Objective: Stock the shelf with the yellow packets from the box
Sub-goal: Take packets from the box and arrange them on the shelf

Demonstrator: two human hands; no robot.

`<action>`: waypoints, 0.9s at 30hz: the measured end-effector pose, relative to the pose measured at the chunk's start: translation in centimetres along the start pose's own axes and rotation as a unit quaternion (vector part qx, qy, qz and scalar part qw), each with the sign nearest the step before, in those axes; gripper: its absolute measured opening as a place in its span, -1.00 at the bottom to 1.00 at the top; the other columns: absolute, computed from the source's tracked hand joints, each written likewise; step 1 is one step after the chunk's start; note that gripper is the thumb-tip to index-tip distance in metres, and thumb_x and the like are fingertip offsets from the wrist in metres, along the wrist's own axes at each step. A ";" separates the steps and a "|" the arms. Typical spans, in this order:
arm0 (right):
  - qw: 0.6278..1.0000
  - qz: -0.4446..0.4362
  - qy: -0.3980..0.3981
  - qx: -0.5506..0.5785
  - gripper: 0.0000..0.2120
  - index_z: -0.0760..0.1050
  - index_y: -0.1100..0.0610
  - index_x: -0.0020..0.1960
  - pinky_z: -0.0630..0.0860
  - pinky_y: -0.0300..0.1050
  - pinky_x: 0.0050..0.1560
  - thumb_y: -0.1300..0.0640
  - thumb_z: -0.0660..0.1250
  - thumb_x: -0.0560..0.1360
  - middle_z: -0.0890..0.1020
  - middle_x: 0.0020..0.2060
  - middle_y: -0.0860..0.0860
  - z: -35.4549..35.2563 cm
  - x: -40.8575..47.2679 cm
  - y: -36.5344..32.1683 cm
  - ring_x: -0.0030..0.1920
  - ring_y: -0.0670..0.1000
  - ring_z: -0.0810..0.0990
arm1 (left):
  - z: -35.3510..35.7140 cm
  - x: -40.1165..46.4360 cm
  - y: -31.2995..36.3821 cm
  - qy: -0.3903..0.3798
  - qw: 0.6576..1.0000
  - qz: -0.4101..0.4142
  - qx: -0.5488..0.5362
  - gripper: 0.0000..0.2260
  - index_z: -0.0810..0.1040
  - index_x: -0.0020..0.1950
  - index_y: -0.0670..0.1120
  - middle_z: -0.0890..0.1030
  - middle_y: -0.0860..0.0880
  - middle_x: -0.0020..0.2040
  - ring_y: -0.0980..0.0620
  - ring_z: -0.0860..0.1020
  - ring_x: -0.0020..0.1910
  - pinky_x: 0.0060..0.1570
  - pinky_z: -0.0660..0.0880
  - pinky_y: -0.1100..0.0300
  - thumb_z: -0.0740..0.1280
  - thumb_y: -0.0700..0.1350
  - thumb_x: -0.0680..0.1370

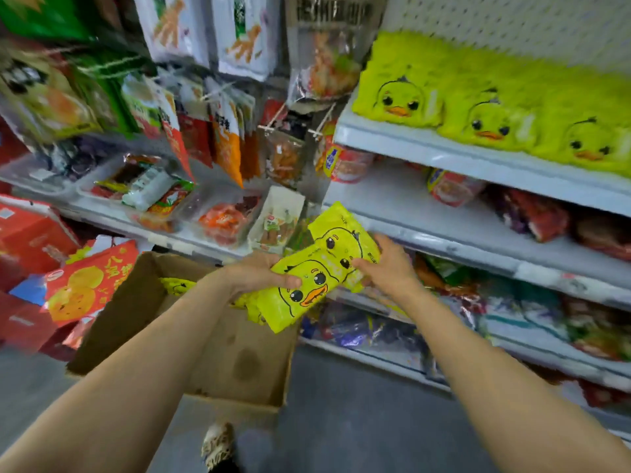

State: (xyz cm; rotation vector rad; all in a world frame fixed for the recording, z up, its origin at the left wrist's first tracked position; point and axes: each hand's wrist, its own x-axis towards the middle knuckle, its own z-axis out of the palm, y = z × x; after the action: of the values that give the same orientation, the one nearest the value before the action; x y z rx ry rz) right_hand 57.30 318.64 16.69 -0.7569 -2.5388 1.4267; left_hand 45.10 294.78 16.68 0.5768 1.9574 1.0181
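We are looking down along our two bare forearms in a shop aisle, and the view is soft with blur. Our left hand (254, 273) grips a yellow packet (300, 295) printed with a cartoon duck face, thumb lying across its front and fingers curled underneath. Our right hand (387, 264) pinches a second yellow packet (341, 238) by its lower right edge, the fingers bent around it. The two packets overlap where our hands meet, the right one angled upward toward the shelving. Directly below our left arm sits an open cardboard box (218, 363) on the grey floor, its flaps spread; one more duck packet (176, 285) peeks out along its far inside wall (most of the interior is hidden by our arm). To the upper right, on a white shelf (444, 151) against a pegboard back, stands a row of matching packets (491, 110), faces forward, touching side by side. Beneath that shelf lie red-wrapped goods on lower tiers. To the left hang assorted snack bags (225, 145) on hooks above clear trays, with red cartons (34, 233) near the floor. A patterned shoe (216, 445) shows at the bottom edge.
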 end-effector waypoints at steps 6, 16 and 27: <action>0.993 -0.002 0.113 0.022 -0.79 0.54 0.00 -0.03 0.67 0.08 -0.23 0.14 0.51 0.41 0.67 -0.13 0.08 -15.2 -6.8 0.3 -0.21 0.09 0.69 | 7.7 0.4 13.2 -0.068 0.992 0.092 0.060 -0.60 0.60 0.15 -0.14 0.71 -0.07 -0.03 -0.06 0.67 -0.07 -0.09 0.59 0.15 0.53 -0.02 0.38; 0.953 -0.023 0.285 0.099 -0.76 0.51 0.11 0.14 0.68 -0.05 -0.20 0.23 0.44 0.50 0.67 -0.06 0.07 -33.6 -13.3 3.1 -0.20 0.07 0.70 | 18.5 3.0 29.5 -0.125 0.965 0.183 0.137 -0.69 0.60 0.17 -0.08 0.71 -0.08 0.00 -0.08 0.68 -0.03 -0.01 0.61 0.07 0.49 -0.10 0.45; 0.922 -0.002 0.375 0.098 -0.54 0.46 0.12 0.32 0.68 0.02 -0.22 0.16 0.49 0.46 0.61 0.15 0.14 -50.0 -14.1 11.3 -0.20 0.10 0.72 | 32.4 11.1 43.4 -0.203 0.919 0.231 0.246 -0.55 0.64 0.09 -0.04 0.71 -0.04 -0.01 -0.10 0.67 0.03 0.19 0.51 -0.20 0.60 0.09 0.29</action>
State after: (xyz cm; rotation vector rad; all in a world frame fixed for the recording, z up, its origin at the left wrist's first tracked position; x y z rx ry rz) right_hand 90.98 354.79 36.27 -1.0115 -1.7816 1.0725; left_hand 67.02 341.33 36.92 1.4635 1.7234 0.5857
